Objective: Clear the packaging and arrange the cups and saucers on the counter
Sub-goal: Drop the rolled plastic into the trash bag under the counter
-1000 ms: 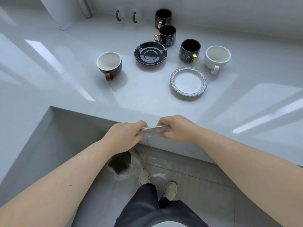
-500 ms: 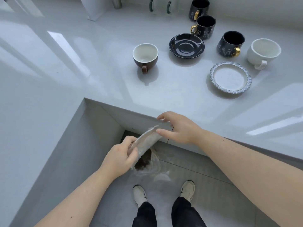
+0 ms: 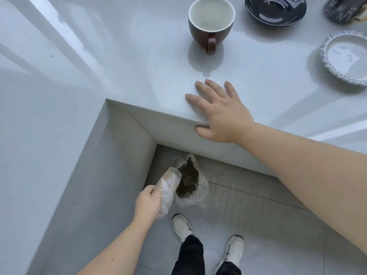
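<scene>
My left hand [image 3: 148, 201] is low near the floor, closed around a flat piece of clear plastic packaging [image 3: 168, 185]. Its far end hangs over the mouth of a clear plastic bag [image 3: 191, 183] on the floor in the counter's inner corner. My right hand [image 3: 220, 113] lies flat with spread fingers on the white counter [image 3: 139, 80] edge, holding nothing. Beyond it stands a brown cup [image 3: 211, 20] with a white inside, handle toward me. A black saucer [image 3: 276, 8] and a white saucer with a grey rim [image 3: 345, 56] sit at the right.
A black cup with a gold handle [image 3: 347, 10] is cut off at the top right. The counter wraps round in an L on the left. My feet in white shoes [image 3: 182, 227] stand on the grey tiled floor beside the bag.
My right hand let go of the packaging and moved up onto the counter edge. My left hand carried the packaging down to the bag on the floor. The view tilted down and nearer.
</scene>
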